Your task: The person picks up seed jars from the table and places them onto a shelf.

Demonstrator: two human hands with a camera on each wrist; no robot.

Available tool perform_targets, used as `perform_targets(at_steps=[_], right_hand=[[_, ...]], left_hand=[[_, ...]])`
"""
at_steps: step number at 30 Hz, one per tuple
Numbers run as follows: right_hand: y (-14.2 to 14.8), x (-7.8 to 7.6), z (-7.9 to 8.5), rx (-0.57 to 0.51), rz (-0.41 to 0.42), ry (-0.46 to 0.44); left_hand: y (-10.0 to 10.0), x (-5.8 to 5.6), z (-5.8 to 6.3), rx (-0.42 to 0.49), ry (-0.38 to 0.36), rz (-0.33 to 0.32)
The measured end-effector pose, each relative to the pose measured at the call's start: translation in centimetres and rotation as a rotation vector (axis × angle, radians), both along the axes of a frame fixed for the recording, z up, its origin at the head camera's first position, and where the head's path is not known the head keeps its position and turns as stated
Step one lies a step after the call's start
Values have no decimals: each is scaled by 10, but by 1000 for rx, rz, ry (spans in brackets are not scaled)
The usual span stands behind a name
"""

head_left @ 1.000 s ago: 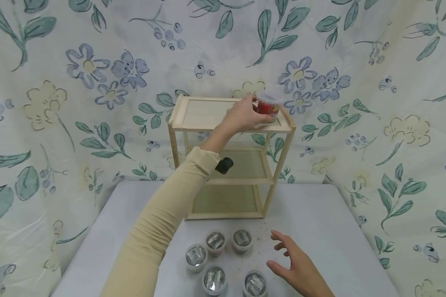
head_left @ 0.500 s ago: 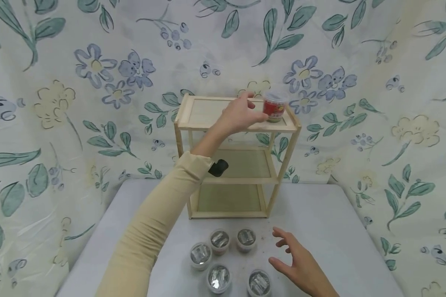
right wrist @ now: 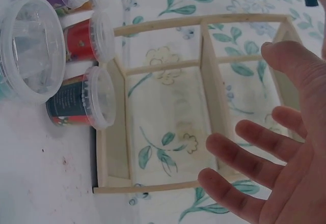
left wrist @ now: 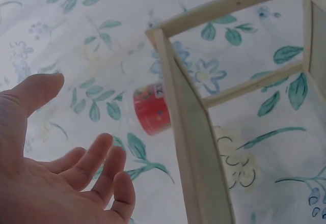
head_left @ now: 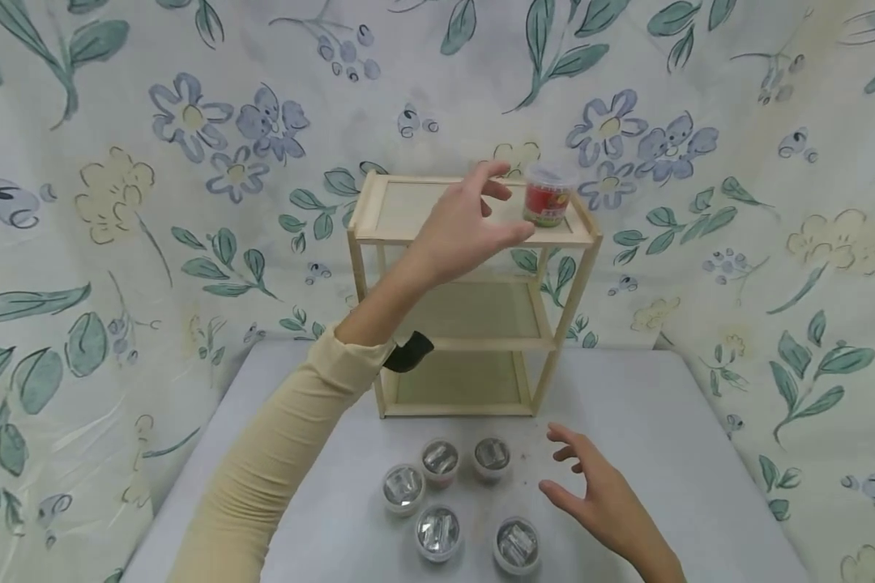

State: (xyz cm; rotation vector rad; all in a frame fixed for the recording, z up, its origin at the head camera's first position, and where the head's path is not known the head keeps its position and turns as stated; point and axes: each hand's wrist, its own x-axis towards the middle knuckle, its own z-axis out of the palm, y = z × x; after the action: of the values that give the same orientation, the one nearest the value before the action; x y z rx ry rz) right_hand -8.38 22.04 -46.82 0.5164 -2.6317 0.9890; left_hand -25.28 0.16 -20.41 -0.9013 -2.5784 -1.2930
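Observation:
A plastic cup with a red label and a clear lid [head_left: 548,197] stands upright on the right end of the shelf unit's top [head_left: 437,206]. My left hand [head_left: 467,223] is just left of it, fingers and thumb spread apart, holding nothing. In the left wrist view a gap shows between the hand [left wrist: 76,158] and the red cup [left wrist: 152,109]. Above the table's right side, my right hand [head_left: 605,494] is spread and holds nothing. Nearest to it is a lidded cup [head_left: 516,546]. The right wrist view shows its fingers [right wrist: 244,158] apart.
Several more lidded cups with silvery packets under their lids, such as one front cup [head_left: 438,534], stand on the white table [head_left: 627,421] before the shelf unit. Its middle shelf [head_left: 481,312] and bottom shelf [head_left: 459,379] lie below. Flowered cloth [head_left: 189,202] hangs behind.
My left hand has let go of the red-labelled cup and drawn back left and toward me. The cup stays on the top shelf. My right hand is nearly still.

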Motion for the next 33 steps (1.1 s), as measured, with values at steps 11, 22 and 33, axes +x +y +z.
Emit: perform_targets(at_steps=[11,22,33], right_hand=[[9,-6,11,24,-29,-22],[18,-10,18,20,-67,-18],[18,-11,14,3,-61,-10]], left_hand=[[-14,53,-16,-76,227,-85],[-38,75,-63,-221,486,-67],[-56,84,-115,-271,445,-41]])
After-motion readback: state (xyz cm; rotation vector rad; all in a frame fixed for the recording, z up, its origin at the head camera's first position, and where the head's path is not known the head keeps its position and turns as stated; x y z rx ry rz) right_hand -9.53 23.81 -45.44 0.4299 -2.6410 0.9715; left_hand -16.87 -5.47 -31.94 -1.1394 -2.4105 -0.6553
